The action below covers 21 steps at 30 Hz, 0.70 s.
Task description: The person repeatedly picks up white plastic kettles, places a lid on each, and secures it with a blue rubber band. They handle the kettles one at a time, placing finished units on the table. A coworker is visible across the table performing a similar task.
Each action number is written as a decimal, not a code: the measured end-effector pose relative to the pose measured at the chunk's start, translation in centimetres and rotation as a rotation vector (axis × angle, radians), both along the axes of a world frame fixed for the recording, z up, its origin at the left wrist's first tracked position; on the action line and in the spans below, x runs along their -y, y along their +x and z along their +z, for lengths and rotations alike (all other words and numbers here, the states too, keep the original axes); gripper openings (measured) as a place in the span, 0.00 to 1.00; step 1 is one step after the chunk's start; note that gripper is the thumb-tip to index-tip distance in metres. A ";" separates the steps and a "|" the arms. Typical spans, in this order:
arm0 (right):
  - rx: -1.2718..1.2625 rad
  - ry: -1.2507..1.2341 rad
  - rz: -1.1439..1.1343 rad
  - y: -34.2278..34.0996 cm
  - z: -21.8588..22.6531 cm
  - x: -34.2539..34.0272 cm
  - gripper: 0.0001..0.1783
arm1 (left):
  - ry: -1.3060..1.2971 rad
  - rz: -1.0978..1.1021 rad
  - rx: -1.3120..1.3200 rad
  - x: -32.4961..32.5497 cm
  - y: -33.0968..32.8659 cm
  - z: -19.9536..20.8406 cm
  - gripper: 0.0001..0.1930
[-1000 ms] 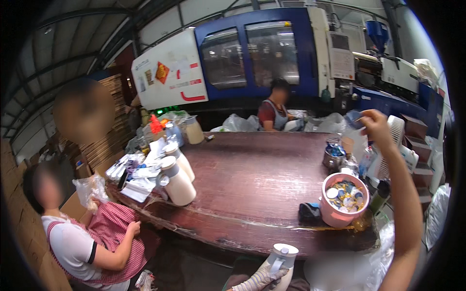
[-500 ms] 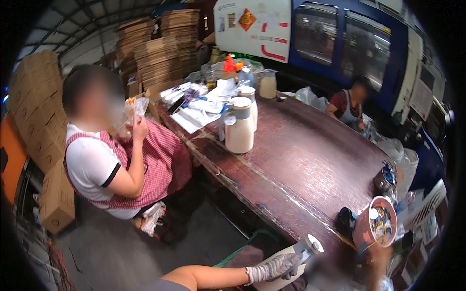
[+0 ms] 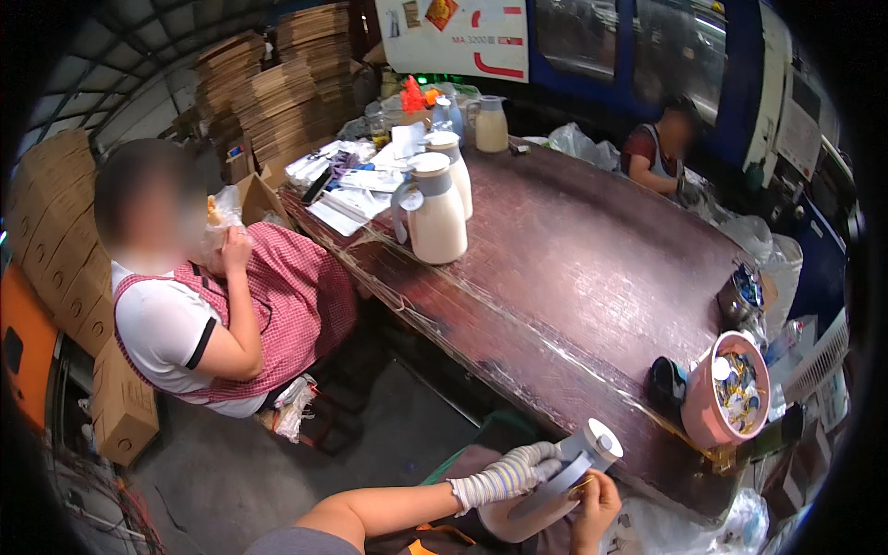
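My left hand (image 3: pixel 516 474), in a striped knit glove, is closed around the upper part of a cream vacuum jug (image 3: pixel 527 514). The jug leans on my lap, its grey collar and white-topped lid toward the table. Beside its grey handle my bare right hand (image 3: pixel 598 502) pinches a thin yellow strand (image 3: pixel 583 481); any part of it inside the fingers is hidden. On the table, a pink bucket (image 3: pixel 700 388) holds a jumble of small pieces with yellow strands.
Two similar jugs (image 3: pixel 438 222) stand close together on the brown table (image 3: pixel 555 250), with another (image 3: pixel 491 125) farther back. A black cup-like object (image 3: pixel 664 382) is beside the bucket. One person (image 3: pixel 185 314) sits at left holding a plastic bag; another (image 3: pixel 659 153) works beyond the table.
My right hand, blurred below the pink bucket before, has come left to the jug's handle with the yellow strand. The left hand still grips the jug. My view has shifted slightly.
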State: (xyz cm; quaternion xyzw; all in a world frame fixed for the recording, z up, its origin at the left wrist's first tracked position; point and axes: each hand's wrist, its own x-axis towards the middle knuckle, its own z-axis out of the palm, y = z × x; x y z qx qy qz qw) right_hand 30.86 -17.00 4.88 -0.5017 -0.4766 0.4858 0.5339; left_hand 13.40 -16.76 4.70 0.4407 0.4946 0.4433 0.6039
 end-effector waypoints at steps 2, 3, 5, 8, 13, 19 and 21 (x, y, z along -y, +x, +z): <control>-0.196 -0.025 0.054 1.0 2.1 -0.4 0.14 | -0.102 0.142 0.077 0.1 -0.9 1.6 0.09; -0.331 -0.021 0.061 1.6 2.0 -0.5 0.14 | -0.145 0.199 0.127 0.0 -1.4 2.7 0.09; -0.509 0.002 0.160 2.5 1.1 -0.3 0.13 | -0.113 0.283 0.197 -0.1 -2.0 3.1 0.10; -0.566 -0.034 0.321 2.4 2.2 0.1 0.13 | -0.020 0.339 0.254 -0.3 -1.7 3.3 0.09; -0.550 -0.220 0.470 2.8 5.1 -1.5 0.16 | 0.488 0.332 -0.118 0.7 -1.0 4.5 0.14; 0.091 -0.010 0.553 0.4 7.5 -0.7 0.27 | 0.973 0.095 -0.639 1.1 -1.7 8.3 0.15; 0.163 0.004 0.543 0.4 7.9 -0.7 0.27 | 0.978 0.026 -0.658 1.3 -1.6 8.3 0.15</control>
